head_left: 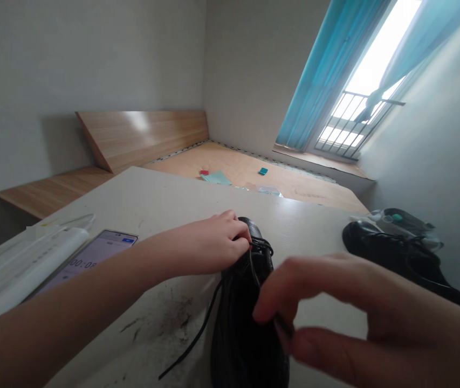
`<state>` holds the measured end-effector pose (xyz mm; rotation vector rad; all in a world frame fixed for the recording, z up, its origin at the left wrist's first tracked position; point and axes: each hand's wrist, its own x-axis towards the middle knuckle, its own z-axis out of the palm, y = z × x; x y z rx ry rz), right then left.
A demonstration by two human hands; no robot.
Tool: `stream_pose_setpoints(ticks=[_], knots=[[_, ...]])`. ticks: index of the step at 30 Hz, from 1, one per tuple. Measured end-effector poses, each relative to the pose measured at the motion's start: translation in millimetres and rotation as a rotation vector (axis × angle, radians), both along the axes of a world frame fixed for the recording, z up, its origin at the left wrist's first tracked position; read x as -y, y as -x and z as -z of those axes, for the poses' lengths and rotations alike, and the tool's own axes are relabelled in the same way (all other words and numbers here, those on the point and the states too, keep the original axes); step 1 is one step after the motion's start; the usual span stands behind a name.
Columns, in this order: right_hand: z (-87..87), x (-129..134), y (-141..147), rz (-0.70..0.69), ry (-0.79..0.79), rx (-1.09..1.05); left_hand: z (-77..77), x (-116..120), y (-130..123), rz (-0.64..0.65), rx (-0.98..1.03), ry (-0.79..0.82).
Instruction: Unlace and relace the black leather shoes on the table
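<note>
Black shoe (235, 334) sits on the surface (149, 199); left hand (213, 245) pinches its lace (253, 268), right hand's (391, 318) grip is narrow, seemingly on the same strand — too hard a tug could skew the shoe.

- A bedroom in a home, by its look
- A wooden headboard (152, 137) along a flat, board-topped bed (246, 161)
- Blue curtains (322, 70) (one gathered into a knot) at a bright window (389, 40) with metal bars (337, 128)

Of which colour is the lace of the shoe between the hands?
The lace is black, seen in the head view.
</note>
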<state>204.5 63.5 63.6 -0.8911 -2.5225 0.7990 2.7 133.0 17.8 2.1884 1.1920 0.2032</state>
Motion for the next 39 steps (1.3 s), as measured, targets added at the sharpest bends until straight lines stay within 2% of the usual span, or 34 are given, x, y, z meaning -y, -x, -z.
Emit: stream_pose_setpoints(ticks=[1,3,6,8,10,13,16,19,23,27,30,33,36,37,39], knots=[[0.8,-1.5,0.2,-0.054,0.105,0.004,-0.4,-0.6,0.2,-0.003,0.028,0.012],[4.9,-10.3,-0.8,0.007,0.158,-0.012,-1.7,-1.8,0.2,-0.014,0.102,0.037],[15.8,-33.1,-4.2,0.290,-0.022,0.088,-4.6,-3.5,-0.9,-0.055,0.274,0.067],[23.6,-47.6,-6.0,0.388,-0.085,0.255,-7.9,-3.7,-2.1,-0.105,0.429,0.065],[29.5,-56.8,-6.5,0.399,-0.052,0.386,-13.0,-2.4,-2.9,-0.154,0.582,0.056],[33.4,-61.1,-5.8,0.385,-0.013,0.461,-23.2,3.9,-0.7,-0.198,0.796,0.022],[33.6,-61.6,-6.6,0.378,-0.005,0.450,-33.1,13.5,7.0,-0.230,0.923,-0.128],[35.5,-65.0,-10.3,0.321,0.052,0.385,-39.5,21.1,15.1,-0.224,0.851,-0.245],[43.7,-73.5,-14.5,0.244,0.096,0.258,-39.2,22.3,15.1,-0.198,0.532,-0.245],[50.6,-78.3,-12.3,0.292,0.185,0.088,-27.2,17.0,6.2,-0.133,0.161,-0.273],[48.7,-78.2,-11.7,0.256,0.357,-0.046,-14.8,13.6,0.6,-0.075,0.067,-0.247],[39.5,-77.1,-17.5,0.191,0.519,-0.262,-6.6,11.9,-1.8,-0.009,0.036,-0.235],[25.9,-74.2,-27.6,0.275,0.397,-0.303,-3.8,8.9,-2.2,-0.006,0.021,-0.223],[21.2,-72.3,-30.7,0.344,0.278,-0.240,-3.3,7.2,-2.1,-0.019,0.020,-0.219],[13.3,-67.4,-34.7,0.508,-0.088,-0.032,-2.0,2.8,-2.1,-0.052,0.025,-0.212]])
